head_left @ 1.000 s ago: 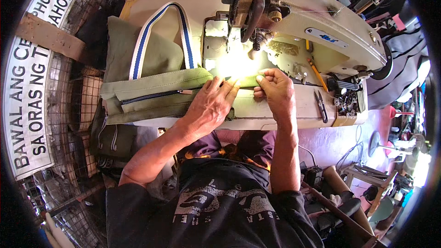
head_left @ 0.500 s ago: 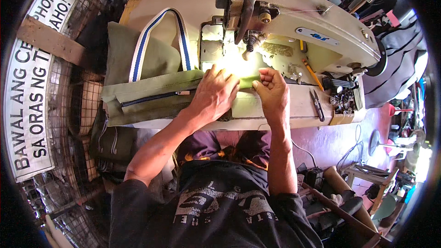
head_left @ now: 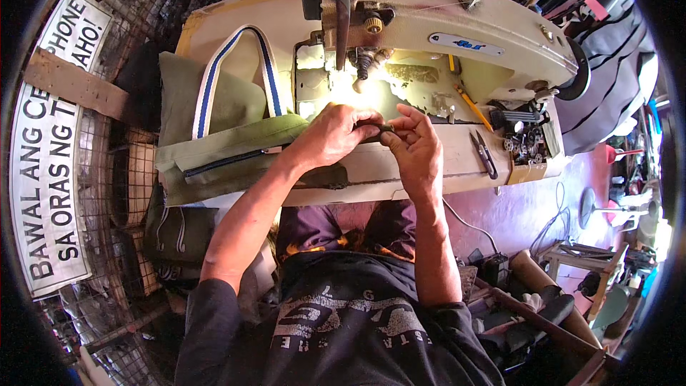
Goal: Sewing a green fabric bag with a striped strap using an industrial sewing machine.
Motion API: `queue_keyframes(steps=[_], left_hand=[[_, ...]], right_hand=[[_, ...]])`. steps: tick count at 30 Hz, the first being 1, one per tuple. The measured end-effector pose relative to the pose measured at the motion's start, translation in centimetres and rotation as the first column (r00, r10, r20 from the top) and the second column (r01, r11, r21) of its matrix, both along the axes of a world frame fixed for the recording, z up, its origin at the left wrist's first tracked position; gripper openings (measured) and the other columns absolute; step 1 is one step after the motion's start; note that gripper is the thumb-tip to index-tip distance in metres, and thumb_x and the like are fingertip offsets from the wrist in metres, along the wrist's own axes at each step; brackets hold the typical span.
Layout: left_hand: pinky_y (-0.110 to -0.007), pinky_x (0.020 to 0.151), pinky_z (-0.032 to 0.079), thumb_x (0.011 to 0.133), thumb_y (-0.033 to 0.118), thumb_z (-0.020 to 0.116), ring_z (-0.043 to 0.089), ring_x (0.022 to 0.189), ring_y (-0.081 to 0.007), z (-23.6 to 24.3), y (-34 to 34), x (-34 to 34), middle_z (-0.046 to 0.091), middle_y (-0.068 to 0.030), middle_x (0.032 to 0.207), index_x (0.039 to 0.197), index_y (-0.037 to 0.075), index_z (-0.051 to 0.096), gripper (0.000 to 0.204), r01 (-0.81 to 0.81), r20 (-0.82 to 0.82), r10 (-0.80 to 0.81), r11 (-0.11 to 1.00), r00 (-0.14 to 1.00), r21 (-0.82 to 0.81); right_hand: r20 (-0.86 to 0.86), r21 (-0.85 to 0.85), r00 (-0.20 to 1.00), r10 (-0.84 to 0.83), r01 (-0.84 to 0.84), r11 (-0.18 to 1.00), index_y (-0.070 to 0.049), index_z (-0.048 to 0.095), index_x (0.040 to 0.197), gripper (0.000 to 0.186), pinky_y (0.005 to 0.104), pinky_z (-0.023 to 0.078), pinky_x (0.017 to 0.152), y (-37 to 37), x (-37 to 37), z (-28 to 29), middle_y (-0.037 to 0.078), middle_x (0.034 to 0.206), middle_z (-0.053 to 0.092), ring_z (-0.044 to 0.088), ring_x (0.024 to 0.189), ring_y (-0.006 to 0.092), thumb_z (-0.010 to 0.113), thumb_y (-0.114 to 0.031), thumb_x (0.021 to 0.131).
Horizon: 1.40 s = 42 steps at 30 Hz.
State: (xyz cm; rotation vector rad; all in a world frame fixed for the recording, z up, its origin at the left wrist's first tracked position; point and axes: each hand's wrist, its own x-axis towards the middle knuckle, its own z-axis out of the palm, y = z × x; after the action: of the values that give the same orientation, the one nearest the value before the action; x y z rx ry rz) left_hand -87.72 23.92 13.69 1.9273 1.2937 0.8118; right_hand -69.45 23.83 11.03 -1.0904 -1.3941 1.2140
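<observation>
An olive-green fabric bag piece (head_left: 239, 144) lies across the near left of the sewing table, with a dark zipper (head_left: 225, 164) along it. A white strap with a blue stripe (head_left: 214, 82) loops up from its far side. My left hand (head_left: 330, 137) is closed on the fabric's right end, in front of the lit needle area. Beside it, my right hand (head_left: 414, 149) pinches the same edge between thumb and fingers. The bit between my fingertips looks dark and folded, partly hidden by them. The sewing machine (head_left: 421, 11) stands just beyond my hands.
Black-handled thread snips (head_left: 485, 155) lie right of my right hand, near a yellow pencil-like tool (head_left: 473, 107). A tray of metal bobbins (head_left: 525, 146) sits at the table's right end. Wire mesh (head_left: 136, 193) rises at the left.
The fabric's right end has come up off the table and is now bunched between my fingertips. My hands have turned toward each other, and the left hand's fingers have curled in.
</observation>
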Motion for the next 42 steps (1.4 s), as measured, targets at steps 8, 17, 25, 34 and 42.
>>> queue_keyframes(steps=[8,17,25,34,42], left_hand=[[-0.043,0.083,0.05,0.085,0.011,0.069,0.065,0.093,-0.0348,-0.3,-2.0,-2.2,0.067,-0.0171,0.099,0.117,0.002,0.059,0.034,-0.072,-0.101,0.084,0.99,0.991,0.118],[-0.039,0.084,0.05,0.078,0.014,0.067,0.059,0.092,-0.0281,-2.0,0.7,-3.8,0.062,-0.0092,0.094,0.097,0.007,0.068,0.021,-0.045,-0.377,0.372,0.76,0.848,0.648],[-0.04,0.096,0.046,0.078,0.011,0.065,0.056,0.103,-0.0286,-0.5,-1.5,-5.1,0.059,-0.0092,0.106,0.11,0.007,0.065,0.032,0.162,-0.535,0.159,0.848,0.83,0.505],[-0.041,0.09,0.049,0.079,0.006,0.07,0.059,0.099,-0.0287,-2.4,-6.0,-2.4,0.06,-0.0095,0.108,0.109,0.004,0.065,0.031,-0.067,-0.32,0.252,0.868,0.914,0.492],[-0.04,0.086,0.046,0.074,0.013,0.075,0.055,0.097,-0.0261,-3.6,-5.8,0.9,0.06,-0.0059,0.101,0.096,0.005,0.068,0.024,-0.336,-0.25,0.507,0.796,0.825,0.504]], right_hand=[[0.045,-0.103,0.995,0.086,-0.081,0.991,-0.001,0.066,0.111,0.024,0.0269,0.055,0.075,0.3,0.9,1.0,0.008,0.095,0.07,0.068,0.083,0.0129,0.068,0.001,0.087],[0.429,0.529,0.885,0.182,-0.409,0.744,-0.004,0.07,0.097,0.024,0.0295,0.055,0.076,1.8,-0.8,0.5,0.01,0.092,0.066,0.068,0.084,0.0231,0.065,0.011,0.079],[0.724,0.548,0.684,0.09,-0.65,0.527,-0.002,0.061,0.102,0.028,0.0391,0.051,0.082,2.4,-1.7,-0.4,0.011,0.098,0.063,0.062,0.092,0.0291,0.058,-0.013,0.077],[0.62,0.409,0.733,0.282,-0.608,0.681,-0.004,0.055,0.104,0.017,0.0417,0.052,0.07,3.4,-1.4,0.3,0.015,0.083,0.064,0.064,0.079,0.0353,0.062,-0.01,0.089],[0.781,0.333,0.565,0.266,-0.737,0.588,-0.006,0.056,0.119,0.031,0.0425,0.053,0.073,4.9,-1.6,1.2,0.017,0.092,0.068,0.067,0.087,0.0339,0.062,-0.009,0.088]])
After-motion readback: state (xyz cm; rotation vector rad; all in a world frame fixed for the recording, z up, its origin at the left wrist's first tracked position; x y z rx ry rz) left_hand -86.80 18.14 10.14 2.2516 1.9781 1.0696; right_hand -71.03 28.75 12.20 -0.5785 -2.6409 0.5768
